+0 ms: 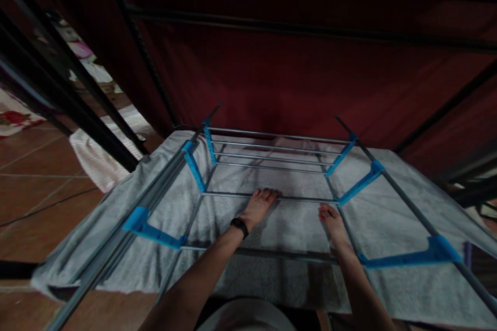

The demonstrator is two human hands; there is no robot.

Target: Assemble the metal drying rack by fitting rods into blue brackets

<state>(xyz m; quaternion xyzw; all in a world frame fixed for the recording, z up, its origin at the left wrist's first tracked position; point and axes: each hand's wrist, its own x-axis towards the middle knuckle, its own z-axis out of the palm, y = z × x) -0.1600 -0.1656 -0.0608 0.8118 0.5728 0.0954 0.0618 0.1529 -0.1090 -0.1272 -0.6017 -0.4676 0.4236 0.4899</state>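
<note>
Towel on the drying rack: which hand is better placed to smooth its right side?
Right, probably. The right hand already lies flat on the grey towel beside the rack's right blue bracket. The left hand, with the black wristband, rests nearer the middle, by a crossbar.

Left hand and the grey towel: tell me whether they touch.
Touching. The head view shows the left hand lying palm-down on the grey towel, reaching between the drying rack's rods, no gap visible.

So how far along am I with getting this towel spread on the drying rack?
The grey towel already lies across the drying rack, draped over both sides. In hand: your left hand and right hand press flat on its middle. Left: some folds near the far rails.
</note>
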